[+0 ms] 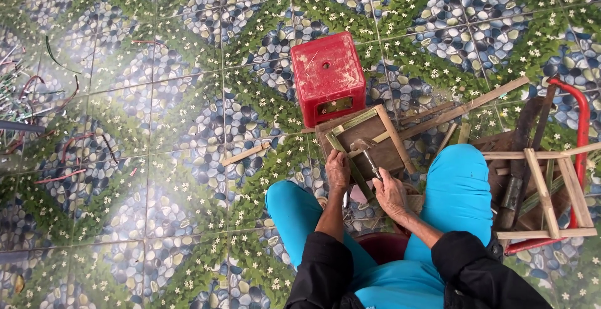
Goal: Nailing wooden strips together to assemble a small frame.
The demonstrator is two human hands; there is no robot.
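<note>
Now, left to right, we see:
Floor: pebble-and-flower patterned tiles [125,159], with thin cut strips scattered at far left [37,96].
Stool: a red square plastic stool [327,74] just beyond the frame.
Left hand [337,169]: we press it flat on the brown wooden frame with bamboo slats [366,137].
Right hand [391,193]: our fingers wrap the metal-headed hammer [366,151], its head over the frame.
Right edge: a second slatted frame [551,190] beside a red metal tube [582,127].

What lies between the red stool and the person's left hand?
In the head view, the bamboo frame lies between the red stool and the left hand, which rests on its edge.
</note>
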